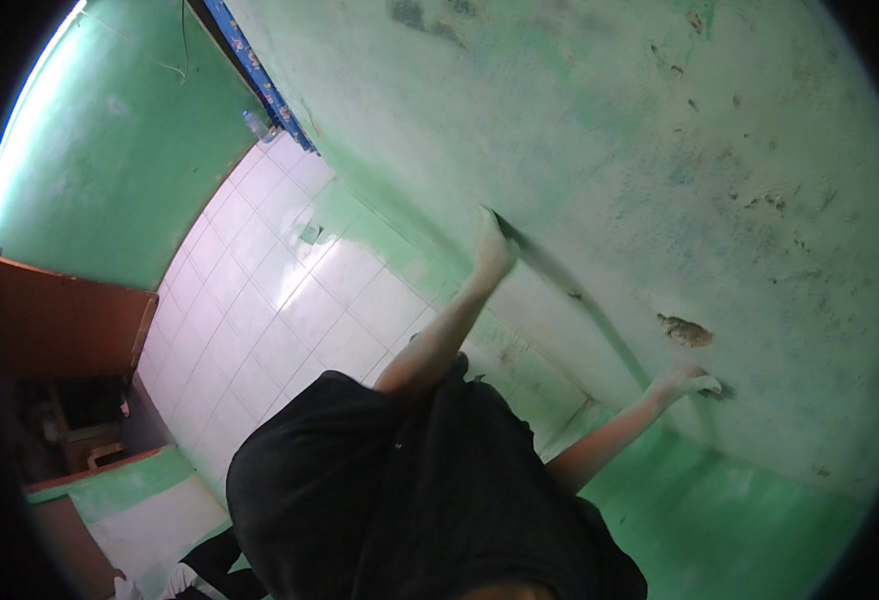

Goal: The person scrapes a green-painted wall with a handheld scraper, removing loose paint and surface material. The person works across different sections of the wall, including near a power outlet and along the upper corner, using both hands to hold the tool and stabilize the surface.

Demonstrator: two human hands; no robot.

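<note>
In the head view, a dusty, pale green plaster wall [582, 127] faces me. My left hand [495, 246] is at the wall's lower left part, seen edge-on, with its fingers mostly hidden. A thin dark edge shows beside its fingertips; whether it is a held sheet or a shadow, I cannot tell. Lower right, my right hand [681, 384] rests at the wall with bent fingers. Something small and dark shows under those fingers, too unclear to name. Just above my right hand is a chipped hole [685, 331] in the plaster. Long arm shadows fall across the wall.
White floor tiles [259, 262] carry green-tinted dust and a small green piece [310, 233]. A clear plastic bottle [259, 127] stands by the far corner, near a blue patterned curtain [252, 60]. A brown panel [64, 315] hangs above a dark opening [72, 420] at left. Black and white cloth [199, 574] shows at bottom left.
</note>
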